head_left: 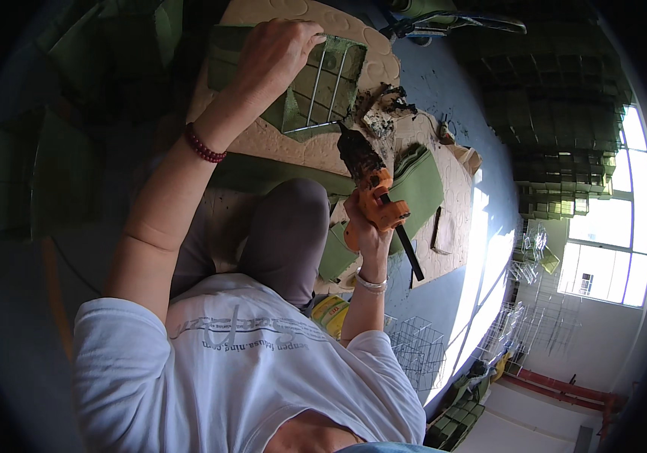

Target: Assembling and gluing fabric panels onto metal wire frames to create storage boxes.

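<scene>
Nearest, at 6 o'clock, the wearer's white T-shirt and grey trousers border the working room, with a yellow printed package (331,315) beside the right arm. From there the right forearm rises to just right of centre, where the right hand (369,230) is wrapped around an orange plastic glue gun (382,202), its nozzle crusted black and pointing towards 11 o'clock, a black stick jutting from its rear towards 5. The nozzle tip sits at the lower edge of a silver wire frame (325,83) on green sheet material, towards 12 o'clock; whether they touch cannot be told. The left arm reaches over to that frame's upper edge, its wrist bent; the left hand (284,57) has fingers curled in, but whether they grip the wire is unclear. Frame and sheet lie on a beige embossed mat (301,9), with folded green panels (420,181) at 2 o'clock near the mat's right edge. Beyond that edge runs a strip of blue-grey floor (433,79), sunlit at 4. Farther out, silver wire baskets (418,351) stand at 5, shadowed green open-topped boxes (36,177) at 9 to 10, their contents too dark to tell, and stacked green boxes (557,113) at 2.
</scene>
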